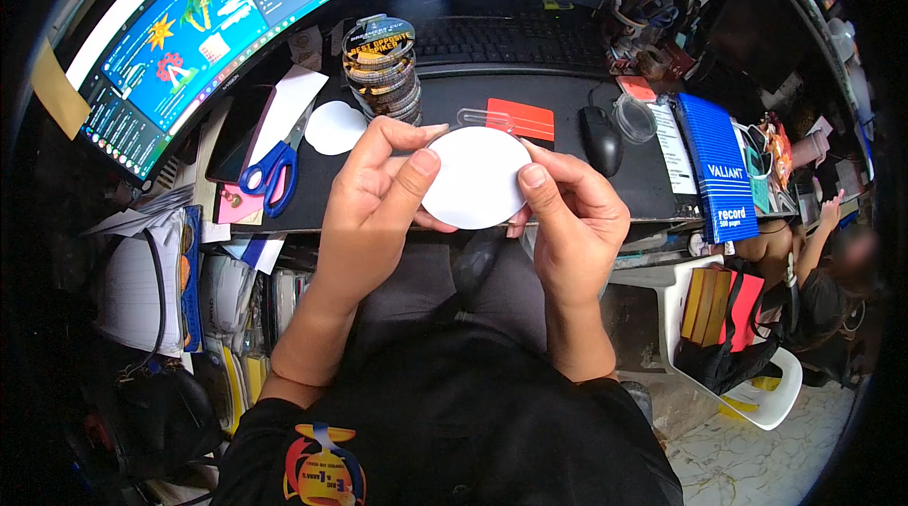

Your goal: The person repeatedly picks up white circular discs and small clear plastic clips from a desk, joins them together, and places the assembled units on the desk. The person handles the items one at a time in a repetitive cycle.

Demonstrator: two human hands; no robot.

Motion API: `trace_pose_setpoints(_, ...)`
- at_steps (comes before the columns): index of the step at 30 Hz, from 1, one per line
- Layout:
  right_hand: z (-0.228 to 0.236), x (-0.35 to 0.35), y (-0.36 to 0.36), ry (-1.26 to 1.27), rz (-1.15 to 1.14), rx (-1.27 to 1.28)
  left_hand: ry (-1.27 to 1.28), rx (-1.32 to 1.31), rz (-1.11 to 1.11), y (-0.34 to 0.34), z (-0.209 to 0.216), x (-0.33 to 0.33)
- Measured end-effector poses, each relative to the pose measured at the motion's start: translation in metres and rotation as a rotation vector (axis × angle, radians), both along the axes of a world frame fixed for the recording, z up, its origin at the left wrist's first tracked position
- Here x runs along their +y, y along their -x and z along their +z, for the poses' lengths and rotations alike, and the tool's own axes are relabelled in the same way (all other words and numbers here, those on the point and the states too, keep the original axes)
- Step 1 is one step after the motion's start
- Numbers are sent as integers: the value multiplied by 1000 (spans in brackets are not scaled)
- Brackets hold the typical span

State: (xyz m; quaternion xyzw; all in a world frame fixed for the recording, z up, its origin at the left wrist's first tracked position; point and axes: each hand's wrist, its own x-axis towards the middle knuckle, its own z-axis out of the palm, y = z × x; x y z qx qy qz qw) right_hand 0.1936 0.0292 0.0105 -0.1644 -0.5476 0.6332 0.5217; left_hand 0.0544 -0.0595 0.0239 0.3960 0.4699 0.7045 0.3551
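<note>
Between my two hands is a white round disc (477, 177) with a clear plastic loop at its top edge, like a blank medal. My left hand (383, 186) pinches its left edge, thumb on the face and fingers behind. The right edge is gripped the same way by my right hand (577, 208). Beyond my left hand stands a tall stack of round clear-edged medals (383, 76) with printed faces. White paper circles (333, 128) lie beside that stack. Blue-handled scissors (270, 177) rest farther left. What lies behind the disc is hidden.
A red card (520, 118) lies beyond the disc, with a black keyboard (492, 41) behind it. To the right are a black mouse (600, 140), a clear round plastic piece (634, 118) and a blue record book (716, 168). Two monitors (203, 28) stand at the back. Another person (832, 284) is at far right.
</note>
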Motion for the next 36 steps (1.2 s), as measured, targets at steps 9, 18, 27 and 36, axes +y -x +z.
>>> trace_pose_setpoints(9, 0, -1, 0, 4, 1, -20, 1, -22, 5, 0, 0, 0)
trace_pose_setpoints(18, -6, 1, 15, 11, -28, -28, 12, 202, 202, -9, -16, 7)
trace_pose_setpoints(27, -42, 14, 27, -68, -112, -254, 78, 240, 222, -12, -51, 14)
trace_pose_setpoints(36, -54, 105, 26, -489, -59, -988, 414, -37, -109, 41, -87, 33)
